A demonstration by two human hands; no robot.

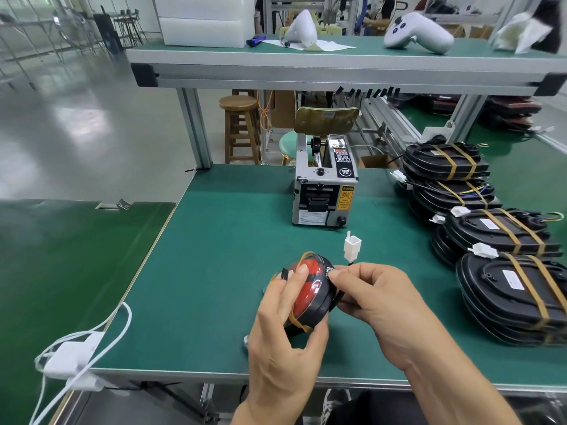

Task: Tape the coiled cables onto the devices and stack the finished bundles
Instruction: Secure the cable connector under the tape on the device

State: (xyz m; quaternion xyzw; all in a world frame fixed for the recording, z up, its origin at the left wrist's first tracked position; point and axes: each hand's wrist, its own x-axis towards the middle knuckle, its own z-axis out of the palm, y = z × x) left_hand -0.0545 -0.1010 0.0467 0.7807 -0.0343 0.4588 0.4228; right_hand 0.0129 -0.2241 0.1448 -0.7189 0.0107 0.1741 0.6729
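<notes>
The left hand (283, 342) grips a round device with a red dome and black rim (310, 297), held tilted above the green bench mat (221, 240) near the front edge. A short strip of black tape (284, 274) sticks up by its fingertips. The right hand (376, 305) pinches the black cable (334, 297) against the device's rim; the cable's white plastic connector (352, 245) stands free above the fingers. A tan band already crosses the dome.

Judged state: this unit is mid-taping, with the cable not yet fully secured. At the right side of the bench, four stacks of flat black devices bound with tan tape (509, 302) stand in a row (apparently finished bundles, the nearest stack just beside the right forearm). The number of untaped units remaining cannot be told.

A grey automatic tape dispenser (323, 191) stands well beyond the hands, with open mat between. A white charger with coiled white cord (72, 357) hangs over the front-left corner, near the bench edge. Room to the left of the hands is open; room to the right is limited by the stacks.
</notes>
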